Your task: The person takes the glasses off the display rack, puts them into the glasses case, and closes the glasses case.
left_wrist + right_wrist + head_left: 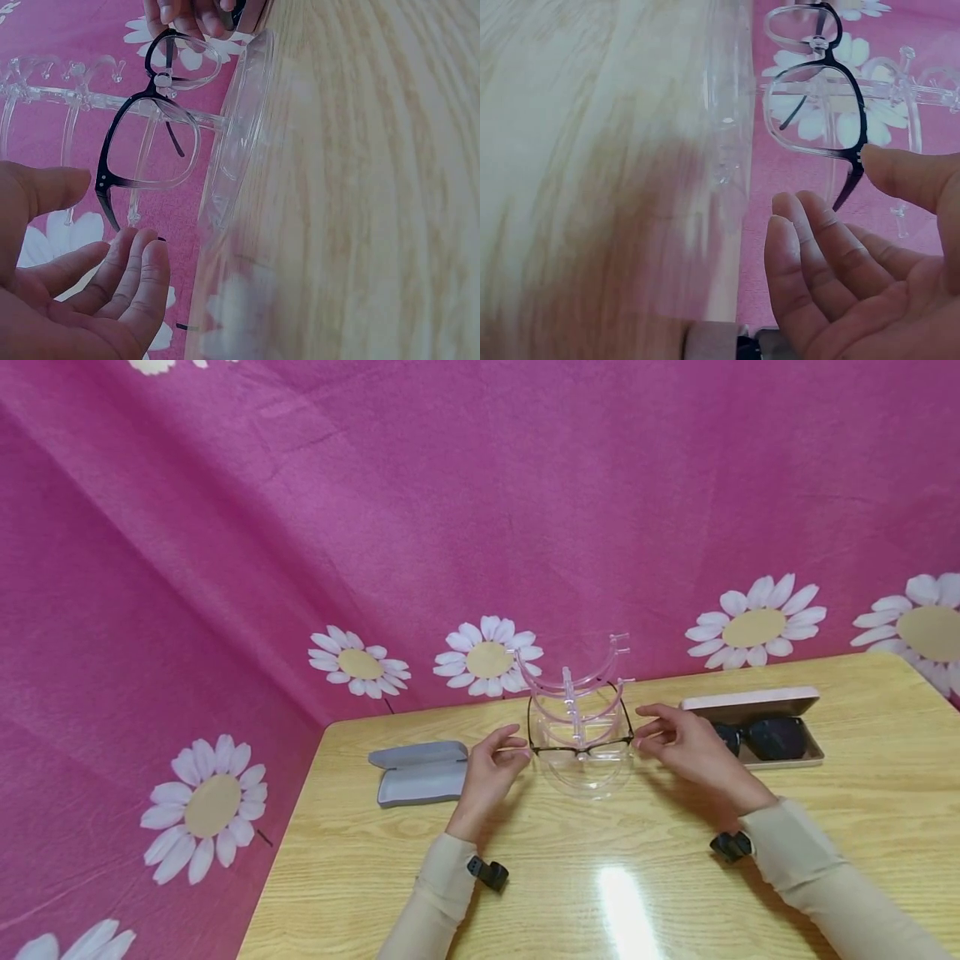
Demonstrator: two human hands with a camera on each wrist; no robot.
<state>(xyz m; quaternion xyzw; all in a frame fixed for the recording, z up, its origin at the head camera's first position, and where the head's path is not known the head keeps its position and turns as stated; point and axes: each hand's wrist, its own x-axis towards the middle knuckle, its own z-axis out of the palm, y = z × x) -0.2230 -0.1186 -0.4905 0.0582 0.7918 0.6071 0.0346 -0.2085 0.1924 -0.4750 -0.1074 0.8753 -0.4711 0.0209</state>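
The glasses are between the two hands, with lenses toward the person and temples going away from the hands. Their bridge appears to rest at a low peg of the stand, so I judge that the placing is almost complete. The left hand is not grasping: its thumb and fingers stand apart around the corner of the frame, very near to it. The right hand is similarly loose around the other corner; its thumb seems to touch the frame there, but I do not see a firm pinch. What remains, by my judgement, is some small straightening and the taking away of both hands.

Above the level of the hands, the upper arms of the stand carry no other frame that I can see. Just to the left of the left hand, the grey case lies open. To the right of the right hand, and partly hidden by it, the sunglasses lie in the pink case, which is also open. All this is on the table, and beyond the hands hangs the flowered cloth. Nothing blocks the left hand; the pink case is close to the right one, which could perhaps knock it
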